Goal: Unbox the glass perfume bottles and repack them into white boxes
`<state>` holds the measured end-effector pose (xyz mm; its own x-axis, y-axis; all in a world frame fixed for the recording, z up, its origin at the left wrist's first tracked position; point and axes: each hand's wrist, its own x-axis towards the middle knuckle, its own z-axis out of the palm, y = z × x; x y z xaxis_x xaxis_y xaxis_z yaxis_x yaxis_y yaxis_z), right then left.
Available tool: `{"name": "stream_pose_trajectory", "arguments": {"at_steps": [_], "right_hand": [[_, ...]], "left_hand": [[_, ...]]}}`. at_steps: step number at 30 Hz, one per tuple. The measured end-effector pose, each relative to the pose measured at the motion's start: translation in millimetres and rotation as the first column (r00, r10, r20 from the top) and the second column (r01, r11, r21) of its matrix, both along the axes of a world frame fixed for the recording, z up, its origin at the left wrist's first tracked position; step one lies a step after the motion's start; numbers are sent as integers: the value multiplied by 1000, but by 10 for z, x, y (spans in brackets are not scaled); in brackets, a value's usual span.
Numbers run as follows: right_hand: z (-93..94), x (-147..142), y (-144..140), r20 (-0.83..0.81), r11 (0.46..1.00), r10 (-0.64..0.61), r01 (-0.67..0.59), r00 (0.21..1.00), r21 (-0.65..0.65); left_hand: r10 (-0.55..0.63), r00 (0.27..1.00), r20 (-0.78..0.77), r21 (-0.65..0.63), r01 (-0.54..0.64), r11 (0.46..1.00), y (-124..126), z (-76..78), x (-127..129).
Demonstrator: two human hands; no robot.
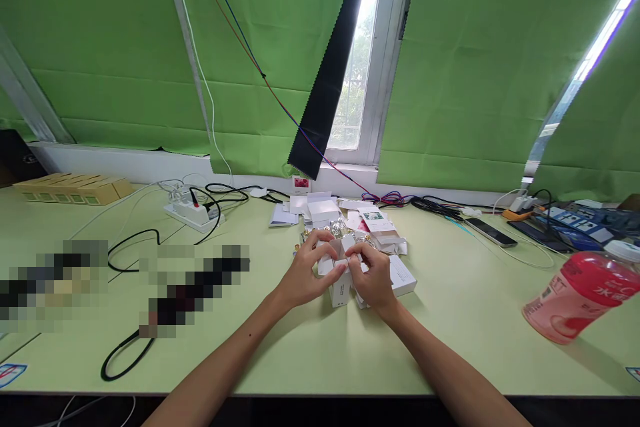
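A small white cardboard box [341, 292] stands upright near the middle of the table, its top flaps raised. My left hand [311, 270] curves around the box's left side, with thumb and fingers on it. My right hand [371, 275] pinches at the flaps from the right, fingers curled. What lies inside the box cannot be made out. Another white box [401, 276] lies flat just right of my right hand. Behind both hands spreads a heap of opened white cartons [323, 208] and printed cards [376, 220], with some shiny foil-like pieces among them.
A red-labelled drink bottle [583, 293] stands at the right. Behind it lie a phone [490, 232] and cables. A power strip [193, 215] with black cords sits at the back left, near a row of yellow boxes [75, 188]. Two areas on the left are blurred out.
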<state>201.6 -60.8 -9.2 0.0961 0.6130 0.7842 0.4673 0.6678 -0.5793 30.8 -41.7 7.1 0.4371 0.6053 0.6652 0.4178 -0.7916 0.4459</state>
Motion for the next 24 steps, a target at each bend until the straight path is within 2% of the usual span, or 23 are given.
{"name": "stream_pose_trajectory", "arguments": {"at_steps": [13, 24], "right_hand": [[-4, 2, 41, -10, 1000, 5, -5, 1000, 10], [-11, 4, 49, -14, 1000, 11, -11, 1000, -3]], "left_hand": [[5, 1000, 3, 7, -5, 1000, 15, -1, 6], [-15, 1000, -4, -53, 15, 998, 15, -6, 3]]}}
